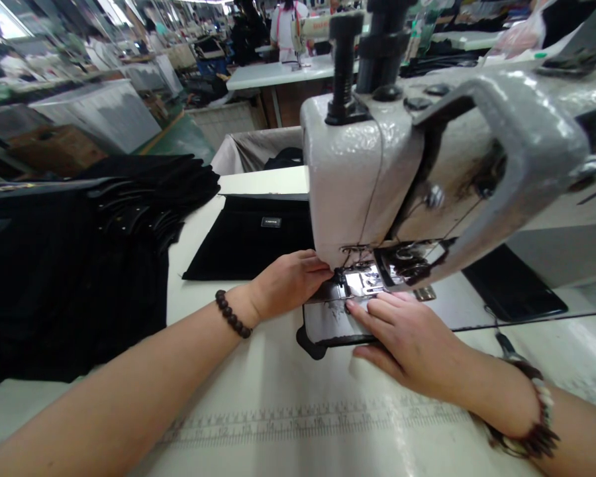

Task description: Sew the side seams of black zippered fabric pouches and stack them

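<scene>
My left hand [293,285] reaches to the presser foot [338,277] of the sewing machine [347,165]. Its fingers are pressed together, and their tips are hidden, so what they pinch cannot be made out. On the metal sewing bed [332,324] lies my right hand [412,341], fingers stretched out and thumb apart, the index fingertip just in front of the foot. Behind my left hand a black fabric panel [238,245] with a small label [271,222] lies flat, its right end passing out of sight behind the machine head.
A tall stack of black fabric pieces [69,278] covers the table's left side. Printed ruler marks [298,424] run along the front of the white tabletop. A black phone [514,285] lies right of the machine. Beyond are other worktables [278,76] and people.
</scene>
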Available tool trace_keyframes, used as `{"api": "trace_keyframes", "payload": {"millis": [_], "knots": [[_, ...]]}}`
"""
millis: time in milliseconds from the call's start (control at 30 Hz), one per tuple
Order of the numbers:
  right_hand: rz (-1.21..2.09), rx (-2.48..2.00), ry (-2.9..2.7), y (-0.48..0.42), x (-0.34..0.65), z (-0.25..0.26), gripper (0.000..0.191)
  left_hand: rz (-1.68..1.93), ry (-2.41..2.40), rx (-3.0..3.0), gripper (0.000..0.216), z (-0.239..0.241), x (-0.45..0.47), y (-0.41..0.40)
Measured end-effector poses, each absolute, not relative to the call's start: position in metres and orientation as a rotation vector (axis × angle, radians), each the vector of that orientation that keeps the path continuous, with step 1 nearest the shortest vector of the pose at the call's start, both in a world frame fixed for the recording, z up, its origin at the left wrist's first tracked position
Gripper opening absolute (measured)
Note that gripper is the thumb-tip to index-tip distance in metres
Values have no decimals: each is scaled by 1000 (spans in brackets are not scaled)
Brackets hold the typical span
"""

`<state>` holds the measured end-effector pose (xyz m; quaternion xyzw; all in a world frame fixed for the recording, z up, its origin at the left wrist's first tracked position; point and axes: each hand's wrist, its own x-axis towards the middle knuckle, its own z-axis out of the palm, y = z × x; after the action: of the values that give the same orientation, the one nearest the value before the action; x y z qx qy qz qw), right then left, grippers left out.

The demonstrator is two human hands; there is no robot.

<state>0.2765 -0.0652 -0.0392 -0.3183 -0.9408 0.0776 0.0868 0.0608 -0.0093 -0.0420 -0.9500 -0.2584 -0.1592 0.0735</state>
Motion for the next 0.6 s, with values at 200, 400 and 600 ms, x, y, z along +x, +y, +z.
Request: {"api": "trace_keyframes", "payload": {"millis": [200, 400, 600], "knots": [[257, -953, -2798, -66, 277, -39, 46, -508, -752, -2848, 17, -42, 61, -8], [259, -963, -2801, -65, 276, -39, 47, -475, -792, -2900, 22, -42, 59, -7], [257, -941, -2779, -64, 276, -39, 45, -465, -987, -3043, 20, -34, 39, 11]]}}
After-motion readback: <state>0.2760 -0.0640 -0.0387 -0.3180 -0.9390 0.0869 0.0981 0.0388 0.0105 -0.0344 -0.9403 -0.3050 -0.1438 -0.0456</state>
